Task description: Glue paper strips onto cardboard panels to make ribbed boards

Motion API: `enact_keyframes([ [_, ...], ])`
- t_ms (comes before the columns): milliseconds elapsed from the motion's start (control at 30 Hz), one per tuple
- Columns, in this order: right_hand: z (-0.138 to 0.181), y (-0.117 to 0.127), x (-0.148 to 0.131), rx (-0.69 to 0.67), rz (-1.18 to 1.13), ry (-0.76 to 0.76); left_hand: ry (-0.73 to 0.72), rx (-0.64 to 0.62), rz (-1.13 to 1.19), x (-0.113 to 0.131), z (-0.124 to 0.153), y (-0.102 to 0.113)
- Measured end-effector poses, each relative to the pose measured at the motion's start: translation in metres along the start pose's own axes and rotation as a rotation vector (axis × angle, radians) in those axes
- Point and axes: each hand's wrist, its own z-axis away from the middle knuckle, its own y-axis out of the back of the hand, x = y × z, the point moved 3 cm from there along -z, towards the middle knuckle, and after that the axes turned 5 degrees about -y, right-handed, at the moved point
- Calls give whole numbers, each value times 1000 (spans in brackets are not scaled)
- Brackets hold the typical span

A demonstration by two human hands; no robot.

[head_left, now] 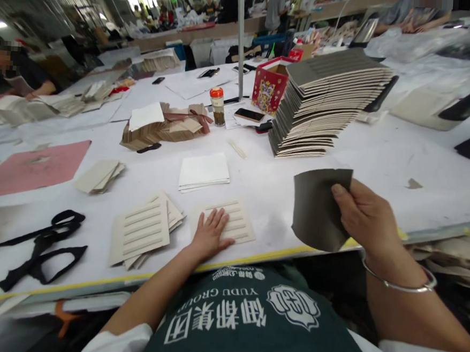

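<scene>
My left hand [210, 233] lies flat with fingers spread on a beige slotted card [237, 224] near the front edge of the white table [380, 165]. My right hand [363, 217] is closed on the right edge of a dark grey sheet [317, 208], held just above the table edge. A small pile of the same slotted cards [142, 231] lies to the left of my left hand. A tall leaning stack of grey-and-cream boards [328, 102] stands behind the grey sheet.
A stack of white sheets [203, 171] lies behind the slotted card. Black straps [40, 248] lie at the front left, a pink sheet [34, 167] further left. A red box [269, 84], a jar [218, 105] and a phone [249, 115] stand farther back. Other people work at neighbouring tables.
</scene>
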Motion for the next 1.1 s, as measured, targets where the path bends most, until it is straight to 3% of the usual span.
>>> enact_keyframes([
  [100,-4,-13,-37,-177,-36,174,43,120,242,7,0,11],
  [200,2,-24,-78,-380,-224,342,48,297,765,15,2,36],
  [300,6,-35,-102,-521,-332,385,37,305,1374,25,8,52],
  [400,3,-58,-101,-591,-355,361,104,317,1659,24,17,60],
  [467,6,-77,-89,-670,-357,341,188,395,1665,15,27,61],
  [533,18,-96,-73,-781,-323,317,295,426,1523,3,41,59],
  [667,58,-116,-44,-914,-221,266,457,275,1179,-9,71,42],
  [800,83,-120,-31,-982,-140,164,458,157,1399,-1,94,26],
  [867,83,-120,-32,-1028,-196,132,442,145,1539,3,100,24],
  [933,80,-120,-33,-1081,-313,122,438,139,1529,3,103,24],
  [1000,77,-123,-31,-1137,-377,101,443,167,1321,-1,103,28],
  [1100,78,-132,-21,-1239,-321,-3,408,324,856,-11,98,37],
])
